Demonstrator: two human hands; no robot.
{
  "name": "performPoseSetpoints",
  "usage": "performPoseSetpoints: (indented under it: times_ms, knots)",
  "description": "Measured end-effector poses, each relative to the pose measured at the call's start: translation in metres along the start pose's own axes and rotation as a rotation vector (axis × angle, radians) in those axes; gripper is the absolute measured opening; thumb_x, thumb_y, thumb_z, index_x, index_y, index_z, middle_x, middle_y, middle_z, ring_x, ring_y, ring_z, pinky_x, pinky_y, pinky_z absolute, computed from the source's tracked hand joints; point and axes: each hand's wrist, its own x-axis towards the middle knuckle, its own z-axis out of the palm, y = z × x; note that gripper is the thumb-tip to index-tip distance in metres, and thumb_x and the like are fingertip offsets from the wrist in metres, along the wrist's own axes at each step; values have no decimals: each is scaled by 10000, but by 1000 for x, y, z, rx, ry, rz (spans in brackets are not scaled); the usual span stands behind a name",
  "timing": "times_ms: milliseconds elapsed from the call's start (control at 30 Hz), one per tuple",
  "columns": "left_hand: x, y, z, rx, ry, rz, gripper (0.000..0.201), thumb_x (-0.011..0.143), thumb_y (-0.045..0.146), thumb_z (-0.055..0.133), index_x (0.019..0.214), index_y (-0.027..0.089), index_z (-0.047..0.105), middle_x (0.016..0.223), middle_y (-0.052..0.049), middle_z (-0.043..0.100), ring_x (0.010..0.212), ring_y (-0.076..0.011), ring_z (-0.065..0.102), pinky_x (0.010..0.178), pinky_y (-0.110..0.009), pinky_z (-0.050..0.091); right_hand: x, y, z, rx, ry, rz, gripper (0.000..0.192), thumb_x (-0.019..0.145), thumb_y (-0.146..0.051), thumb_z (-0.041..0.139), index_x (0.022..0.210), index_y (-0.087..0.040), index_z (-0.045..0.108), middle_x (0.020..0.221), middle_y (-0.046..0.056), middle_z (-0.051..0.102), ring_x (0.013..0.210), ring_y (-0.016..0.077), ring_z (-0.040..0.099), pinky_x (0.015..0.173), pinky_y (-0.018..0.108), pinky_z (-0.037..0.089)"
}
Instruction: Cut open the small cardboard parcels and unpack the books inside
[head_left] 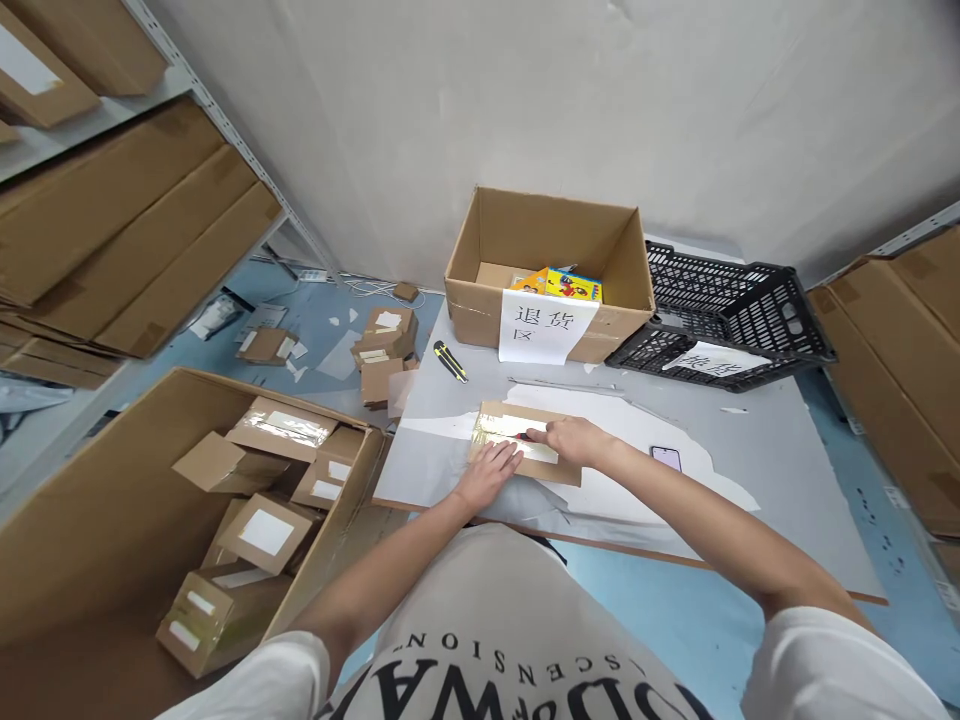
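Observation:
A flat brown cardboard box (566, 470) with a white label and shiny tape at its left end lies on the table in front of me. My left hand (489, 476) rests on its near left part, fingers stretched out and lying flat. Over the label, my right hand (574, 440) is closed round a small red and black utility knife (523, 436), mostly hidden by the fingers. The knife's tip points left, close to the left fingertips. Another utility knife (450, 362), yellow and black, lies farther back on the table.
An open carton (472, 325) with a paper sign and colourful boxes (574, 285) stands at the back, beside a black crate (780, 325). A phone (665, 458) lies at right. Left of the table, a large carton (352, 500) holds several small boxes (266, 532).

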Motion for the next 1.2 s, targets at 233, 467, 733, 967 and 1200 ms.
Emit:
performPoseSetpoints:
  times_ms: [233, 467, 733, 967, 1200]
  knots:
    - [2, 2, -5, 85, 0, 10, 427, 907, 143, 371, 1328, 192, 425, 1353, -101, 474, 1284, -231, 372, 1061, -432, 273, -65, 43, 21, -54, -97, 87, 658, 746, -8, 447, 1346, -277, 421, 897, 110, 659, 761, 251, 656, 593, 286, 413]
    - [3, 4, -9, 77, -14, 7, 415, 900, 116, 362, 1299, 175, 458, 1328, -101, 498, 1260, -238, 398, 1053, -428, 283, -106, 60, 44, -33, -106, 154, 777, 711, 36, 382, 1405, -305, 308, 915, 84, 634, 650, 199, 629, 522, 258, 314]
    - [3, 4, -9, 52, -29, 8, 412, 905, 126, 360, 1303, 183, 451, 1339, -104, 483, 1269, -239, 384, 1048, -429, 287, -125, 68, 57, 76, -28, 182, 764, 730, 21, 357, 1403, -337, 310, 862, 55, 621, 624, 164, 588, 534, 251, 306]
    - [6, 3, -10, 34, 2, 9, 373, 918, 168, 371, 1277, 181, 468, 1305, -110, 505, 1246, -245, 401, 1039, -423, 297, -160, 66, 101, 443, 213, 305, 532, 879, -204, 334, 1404, -285, 340, 918, 71, 649, 733, 193, 591, 642, 292, 426]
    - [11, 9, -32, 2, -25, -1, 388, 870, 195, 458, 1257, 218, 457, 1286, -115, 496, 1201, -249, 429, 962, -417, 357, -138, 25, 171, 1213, 552, 539, 624, 879, -475, 383, 1437, -219, 268, 907, 70, 645, 512, 118, 511, 463, 273, 472]
